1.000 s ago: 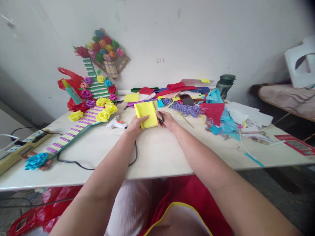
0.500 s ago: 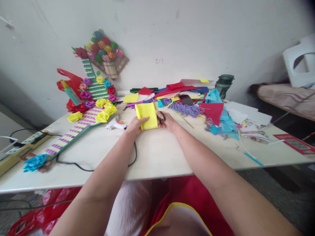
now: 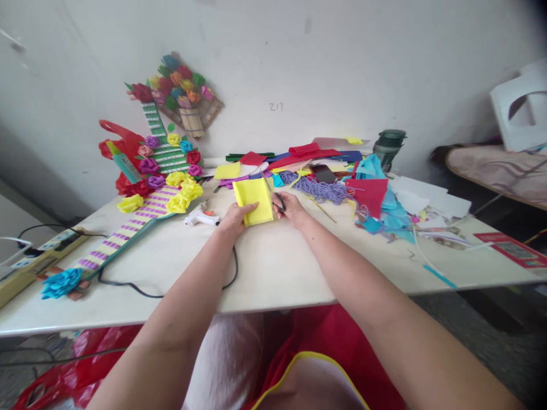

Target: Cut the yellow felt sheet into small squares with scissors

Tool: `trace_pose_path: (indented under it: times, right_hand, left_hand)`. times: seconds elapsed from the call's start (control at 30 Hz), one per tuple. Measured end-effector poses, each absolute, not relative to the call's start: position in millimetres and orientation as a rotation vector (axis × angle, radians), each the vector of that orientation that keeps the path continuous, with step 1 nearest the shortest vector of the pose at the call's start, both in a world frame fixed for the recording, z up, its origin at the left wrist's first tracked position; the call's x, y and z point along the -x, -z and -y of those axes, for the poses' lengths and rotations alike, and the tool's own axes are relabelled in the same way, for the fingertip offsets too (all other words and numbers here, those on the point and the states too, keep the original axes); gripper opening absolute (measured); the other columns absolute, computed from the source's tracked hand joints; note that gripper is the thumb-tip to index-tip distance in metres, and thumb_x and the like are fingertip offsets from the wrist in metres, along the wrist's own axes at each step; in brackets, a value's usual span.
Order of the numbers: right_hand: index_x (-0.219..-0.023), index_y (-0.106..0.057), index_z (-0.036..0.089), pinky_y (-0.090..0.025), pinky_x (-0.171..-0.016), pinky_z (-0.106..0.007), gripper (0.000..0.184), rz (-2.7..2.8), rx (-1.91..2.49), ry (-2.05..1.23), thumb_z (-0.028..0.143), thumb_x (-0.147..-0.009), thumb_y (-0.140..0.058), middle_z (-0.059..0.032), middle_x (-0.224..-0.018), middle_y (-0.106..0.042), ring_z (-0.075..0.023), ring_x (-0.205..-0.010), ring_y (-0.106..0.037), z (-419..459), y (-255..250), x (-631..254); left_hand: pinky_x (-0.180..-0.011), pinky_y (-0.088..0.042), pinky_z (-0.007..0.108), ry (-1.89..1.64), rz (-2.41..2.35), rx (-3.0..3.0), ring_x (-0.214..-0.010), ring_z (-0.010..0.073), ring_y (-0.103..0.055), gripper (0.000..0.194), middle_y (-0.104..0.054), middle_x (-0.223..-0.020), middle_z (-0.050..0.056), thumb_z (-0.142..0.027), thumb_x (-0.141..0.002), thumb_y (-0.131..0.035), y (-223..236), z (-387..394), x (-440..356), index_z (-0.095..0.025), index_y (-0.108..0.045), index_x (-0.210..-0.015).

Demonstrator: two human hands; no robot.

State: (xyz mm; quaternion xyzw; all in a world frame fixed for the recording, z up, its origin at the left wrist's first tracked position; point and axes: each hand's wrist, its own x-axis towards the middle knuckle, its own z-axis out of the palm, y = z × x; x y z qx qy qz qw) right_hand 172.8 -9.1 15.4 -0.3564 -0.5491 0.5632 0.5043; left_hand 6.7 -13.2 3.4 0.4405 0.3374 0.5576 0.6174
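My left hand (image 3: 236,218) grips the lower left of a folded yellow sheet (image 3: 253,196), thumb flat on its front; whether it is paper or cloth I cannot tell. At the sheet's right edge, my right hand (image 3: 291,210) is closed round the dark handles of a pair of scissors (image 3: 280,201). Their blades point up and left along that edge, near its top corner. To the left of the sheet lies a white glue gun (image 3: 202,217) with an orange part.
Flower-decorated strips (image 3: 128,228) and a power strip (image 3: 47,256) take up the left side. Coloured sheets (image 3: 307,151), purple yarn (image 3: 316,187) and a phone (image 3: 323,173) lie at the back. Blue and white scraps (image 3: 397,219) and a dark bottle (image 3: 390,147) are on the right. A black cord (image 3: 128,287) crosses the front.
The yellow sheet has shifted very slightly left. My right hand and the scissors have tilted a little, with the blades now showing more clearly at the sheet's right edge.
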Motion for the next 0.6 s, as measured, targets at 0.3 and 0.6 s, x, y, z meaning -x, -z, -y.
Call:
trace_pose_path:
  times: [0.3,0.6]
  right_hand:
    - [-0.085,-0.052,0.016,-0.020,-0.028,-0.015,0.038,1.367,0.793,-1.423,0.052,-0.078,-0.050,0.0039,-0.050,-0.054,-0.0064,-0.035,-0.048,0.4,-4.4,-178.3]
    - [-0.079,-0.053,0.016,-0.022,-0.028,-0.015,0.031,1.271,0.874,-1.324,0.045,-0.074,-0.059,0.0038,-0.050,-0.056,-0.0058,-0.034,-0.048,1.2,-9.6,-181.3]
  left_hand:
    - [-0.086,-0.050,0.042,-1.273,-0.793,-0.993,-0.091,0.0290,-0.063,0.049,-0.068,-0.094,0.014,-0.014,-0.053,-0.076,-8.2,18.1,-8.0,-0.008,-0.063,-0.100]
    - [-0.085,-0.051,0.039,-1.480,-0.790,-0.933,-0.093,0.0277,-0.063,0.047,-0.069,-0.093,0.012,-0.016,-0.050,-0.078,-4.3,10.2,-5.8,-0.010,-0.064,-0.094]
